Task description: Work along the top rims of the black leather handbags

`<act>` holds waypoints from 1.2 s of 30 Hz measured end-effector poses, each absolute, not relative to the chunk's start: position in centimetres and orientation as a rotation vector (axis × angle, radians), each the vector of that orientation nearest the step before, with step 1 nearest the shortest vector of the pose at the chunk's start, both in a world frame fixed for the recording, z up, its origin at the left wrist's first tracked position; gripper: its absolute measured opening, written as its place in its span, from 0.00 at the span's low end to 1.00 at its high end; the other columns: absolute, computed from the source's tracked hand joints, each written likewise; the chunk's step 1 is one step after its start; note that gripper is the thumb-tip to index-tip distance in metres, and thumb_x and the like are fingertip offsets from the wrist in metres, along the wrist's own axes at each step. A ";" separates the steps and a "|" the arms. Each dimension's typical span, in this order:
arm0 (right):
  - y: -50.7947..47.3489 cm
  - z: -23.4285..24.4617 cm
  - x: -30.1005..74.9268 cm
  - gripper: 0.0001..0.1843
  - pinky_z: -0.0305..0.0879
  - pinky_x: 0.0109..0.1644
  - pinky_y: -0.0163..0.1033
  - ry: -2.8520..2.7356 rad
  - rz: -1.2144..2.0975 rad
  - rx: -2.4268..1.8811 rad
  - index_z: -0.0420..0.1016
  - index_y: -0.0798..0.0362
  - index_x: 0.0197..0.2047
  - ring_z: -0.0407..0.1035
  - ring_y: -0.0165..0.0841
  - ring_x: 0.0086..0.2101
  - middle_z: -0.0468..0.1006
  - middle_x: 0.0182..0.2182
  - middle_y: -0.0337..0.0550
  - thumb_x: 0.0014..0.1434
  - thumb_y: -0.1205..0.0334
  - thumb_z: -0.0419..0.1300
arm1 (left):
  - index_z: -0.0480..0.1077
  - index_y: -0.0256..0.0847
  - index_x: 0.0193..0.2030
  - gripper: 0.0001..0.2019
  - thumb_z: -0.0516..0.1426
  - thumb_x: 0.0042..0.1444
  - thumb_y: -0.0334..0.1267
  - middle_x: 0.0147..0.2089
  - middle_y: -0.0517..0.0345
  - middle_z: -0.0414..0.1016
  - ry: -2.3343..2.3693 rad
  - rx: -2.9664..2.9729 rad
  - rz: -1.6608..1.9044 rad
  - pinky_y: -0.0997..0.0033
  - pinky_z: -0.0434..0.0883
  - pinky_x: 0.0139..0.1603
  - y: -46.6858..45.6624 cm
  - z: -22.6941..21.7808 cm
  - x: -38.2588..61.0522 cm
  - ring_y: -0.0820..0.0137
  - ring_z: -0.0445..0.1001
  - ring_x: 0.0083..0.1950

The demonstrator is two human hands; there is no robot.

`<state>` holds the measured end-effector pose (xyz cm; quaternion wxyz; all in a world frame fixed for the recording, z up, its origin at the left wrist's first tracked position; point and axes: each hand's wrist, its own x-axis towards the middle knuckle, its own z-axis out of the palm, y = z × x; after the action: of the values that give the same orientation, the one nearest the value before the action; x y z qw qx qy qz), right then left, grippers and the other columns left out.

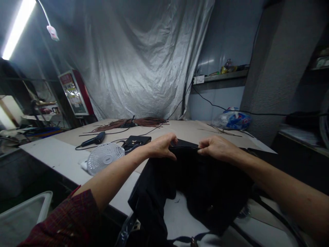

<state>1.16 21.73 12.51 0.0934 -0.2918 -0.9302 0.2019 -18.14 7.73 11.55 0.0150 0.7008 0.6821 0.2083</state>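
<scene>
A black bag (pixel 210 188) with dark, soft-looking sides hangs in front of me over the near part of the table. My left hand (pixel 164 146) has the left end of its top edge between thumb and fingers, the fingers curved. On the right end of the same edge, my right hand (pixel 212 147) pinches with thumb and fingertips. The edge is stretched nearly level between both hands. Black straps (pixel 277 216) run along the lower right. The bag's inner parts are too dark to make out.
A white fan (pixel 105 157) stands left of my forearm. Behind it lie a black corded tool (pixel 94 140) and a small black case (pixel 137 141). Brown cords (pixel 144 122) are bundled at the table's back. A blue-and-white plastic bag (pixel 235 119) sits back right; a white bin (pixel 45 207) stands lower left.
</scene>
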 end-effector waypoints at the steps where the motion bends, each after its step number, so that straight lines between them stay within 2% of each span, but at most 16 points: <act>1: 21.8 12.4 1.3 0.05 0.53 0.26 0.34 -2.754 0.619 -0.869 0.75 0.52 0.27 0.64 0.28 0.23 0.71 0.19 0.35 0.49 0.61 0.59 | 0.65 0.39 0.45 0.28 0.69 0.37 0.41 0.45 0.55 0.71 2.122 2.193 0.647 0.71 0.68 0.38 7.7 11.6 -17.9 0.68 0.70 0.40; 7: 22.1 11.7 1.7 0.06 0.53 0.26 0.34 -2.728 0.690 -0.875 0.76 0.52 0.27 0.65 0.29 0.23 0.72 0.20 0.36 0.49 0.60 0.58 | 0.69 0.40 0.41 0.19 0.65 0.45 0.46 0.35 0.60 0.73 2.154 2.203 0.684 0.75 0.65 0.34 7.5 12.0 -16.9 0.71 0.71 0.35; 13: 22.1 11.7 1.9 0.07 0.52 0.26 0.34 -2.713 0.712 -0.864 0.76 0.52 0.28 0.65 0.29 0.23 0.72 0.20 0.36 0.49 0.60 0.58 | 0.72 0.40 0.37 0.09 0.62 0.51 0.41 0.31 0.62 0.74 2.185 2.274 0.653 0.77 0.63 0.33 7.4 12.0 -16.8 0.74 0.70 0.32; 20: 22.4 11.2 1.9 0.07 0.52 0.25 0.34 -2.691 0.714 -0.805 0.76 0.52 0.28 0.65 0.29 0.22 0.73 0.20 0.36 0.49 0.60 0.58 | 0.74 0.42 0.38 0.06 0.61 0.53 0.38 0.34 0.61 0.76 2.244 2.506 0.522 0.75 0.64 0.38 7.8 12.1 -16.7 0.71 0.72 0.37; 25: 22.5 11.1 1.9 0.07 0.51 0.25 0.33 -2.684 0.717 -0.798 0.76 0.52 0.27 0.64 0.28 0.22 0.73 0.20 0.36 0.49 0.60 0.59 | 0.75 0.43 0.36 0.05 0.58 0.55 0.38 0.35 0.60 0.77 2.236 2.555 0.519 0.75 0.64 0.37 7.9 12.1 -16.6 0.71 0.72 0.36; 30: 22.3 11.2 1.8 0.06 0.52 0.25 0.33 -2.682 0.697 -0.810 0.77 0.52 0.27 0.65 0.29 0.23 0.73 0.20 0.37 0.48 0.61 0.59 | 0.76 0.42 0.37 0.06 0.58 0.55 0.37 0.36 0.59 0.77 2.261 2.507 0.514 0.75 0.65 0.38 8.0 12.2 -16.4 0.71 0.73 0.37; 36: 22.0 11.4 1.9 0.07 0.53 0.26 0.34 -2.684 0.695 -0.807 0.77 0.52 0.28 0.66 0.29 0.24 0.74 0.21 0.37 0.49 0.60 0.59 | 0.75 0.41 0.34 0.06 0.58 0.53 0.38 0.33 0.59 0.77 2.344 2.368 0.567 0.73 0.65 0.37 8.4 12.2 -16.2 0.70 0.73 0.35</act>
<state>1.94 22.05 11.43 0.1265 -0.2772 -0.9220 0.2387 -16.18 8.36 12.19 -0.1188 0.6957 0.6886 0.1666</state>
